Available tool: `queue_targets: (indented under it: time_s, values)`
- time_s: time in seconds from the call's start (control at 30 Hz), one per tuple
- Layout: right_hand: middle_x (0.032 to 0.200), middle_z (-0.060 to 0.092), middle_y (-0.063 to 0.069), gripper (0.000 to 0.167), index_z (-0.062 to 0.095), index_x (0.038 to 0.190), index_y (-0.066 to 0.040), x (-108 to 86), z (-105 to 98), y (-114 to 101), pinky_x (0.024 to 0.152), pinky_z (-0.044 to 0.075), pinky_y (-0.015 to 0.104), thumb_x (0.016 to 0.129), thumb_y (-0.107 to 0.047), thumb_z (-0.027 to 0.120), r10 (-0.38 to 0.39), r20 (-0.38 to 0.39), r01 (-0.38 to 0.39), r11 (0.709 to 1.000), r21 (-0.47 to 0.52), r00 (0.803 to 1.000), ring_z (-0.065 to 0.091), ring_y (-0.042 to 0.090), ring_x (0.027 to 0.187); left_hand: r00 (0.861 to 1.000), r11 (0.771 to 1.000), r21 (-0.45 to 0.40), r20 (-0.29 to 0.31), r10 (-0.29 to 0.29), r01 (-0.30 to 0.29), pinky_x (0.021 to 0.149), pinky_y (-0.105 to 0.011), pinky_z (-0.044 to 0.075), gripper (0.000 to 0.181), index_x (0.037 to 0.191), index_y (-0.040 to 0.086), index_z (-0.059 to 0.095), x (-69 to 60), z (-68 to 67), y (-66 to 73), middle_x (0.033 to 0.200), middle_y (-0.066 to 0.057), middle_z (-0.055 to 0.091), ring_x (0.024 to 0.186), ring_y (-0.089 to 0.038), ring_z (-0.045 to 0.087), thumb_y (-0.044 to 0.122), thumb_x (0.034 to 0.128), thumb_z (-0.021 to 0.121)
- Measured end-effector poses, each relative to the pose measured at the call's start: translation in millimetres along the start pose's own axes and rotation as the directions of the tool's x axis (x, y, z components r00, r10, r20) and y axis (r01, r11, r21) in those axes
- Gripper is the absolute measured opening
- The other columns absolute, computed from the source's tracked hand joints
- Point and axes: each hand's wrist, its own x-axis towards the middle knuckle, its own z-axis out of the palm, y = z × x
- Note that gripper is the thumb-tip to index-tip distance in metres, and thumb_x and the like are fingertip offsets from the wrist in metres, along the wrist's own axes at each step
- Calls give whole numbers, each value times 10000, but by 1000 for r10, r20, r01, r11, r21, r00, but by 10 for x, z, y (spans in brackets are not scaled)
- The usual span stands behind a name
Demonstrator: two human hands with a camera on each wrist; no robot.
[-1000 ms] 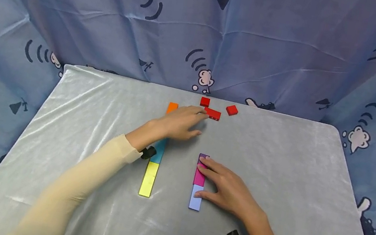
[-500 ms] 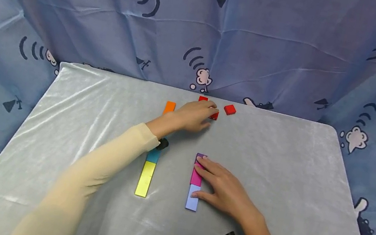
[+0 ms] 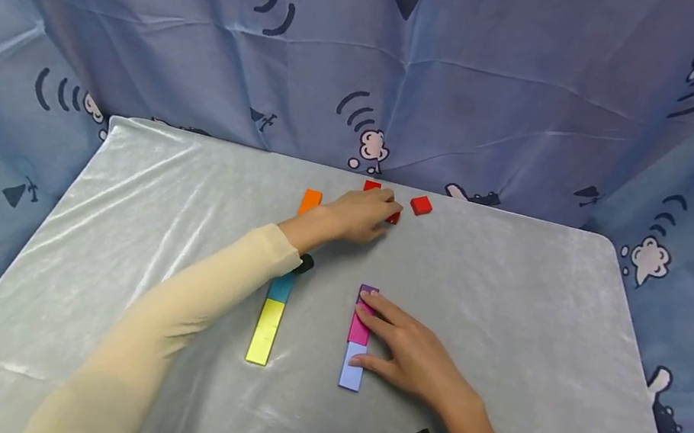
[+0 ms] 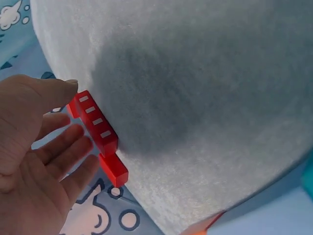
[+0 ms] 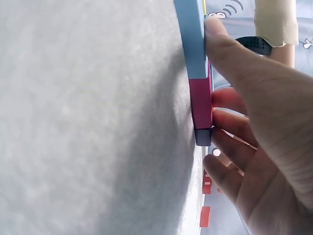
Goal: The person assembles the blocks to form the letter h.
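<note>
My left hand (image 3: 361,215) reaches over a red bar (image 4: 98,122) with white square marks. Its thumb lies near one end of that bar in the left wrist view, fingers loosely spread along the far side; contact is unclear. A small red block (image 4: 113,170) sits at the bar's other end. My right hand (image 3: 416,353) rests with extended fingers along a row of flat blocks: purple (image 3: 369,290), magenta (image 3: 359,333) and light blue (image 3: 351,372). In the right wrist view its thumb touches the light blue block (image 5: 193,44).
Left of that row runs a second line of blocks: orange (image 3: 311,200), teal (image 3: 281,287) and yellow (image 3: 266,330), partly covered by the left arm. Another red block (image 3: 421,205) lies near the back edge of the grey cloth-covered table (image 3: 511,315). A blue patterned curtain (image 3: 513,106) hangs behind.
My left hand has moved right and slightly away from me, over the red bar, then stays there. The right hand keeps its place on the blocks.
</note>
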Motion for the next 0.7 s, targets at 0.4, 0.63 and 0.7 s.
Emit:
queue_targets:
  time_s: [0.4,0.63,0.7]
  values:
    - [1644,509,80,804,617,1485,-85,4,-19,-13,1214,481,468,841,-493,871,14,17,-14,1000,12,1000,506,275,1521,998,997,61,19,-57,56,1178,-396,521,494,1545,88,510,85,39,5,1430,-118,591,1286,-250,579,253,1087,596]
    - [1646,504,83,812,605,1497,-84,-5,-16,-8,1206,488,467,845,-490,869,15,24,-15,1000,22,1000,515,277,1513,998,993,111,50,-50,44,1133,-376,546,362,1422,105,615,62,20,55,1338,-107,629,1209,-244,604,208,1075,615]
    - [1643,509,81,815,605,1498,-88,-9,-4,-9,1204,492,466,841,-488,874,16,21,-17,999,29,1000,517,276,1510,998,994,101,50,-40,35,1097,-363,562,317,1374,112,652,42,21,49,1291,-99,647,1159,-237,621,184,1066,627]
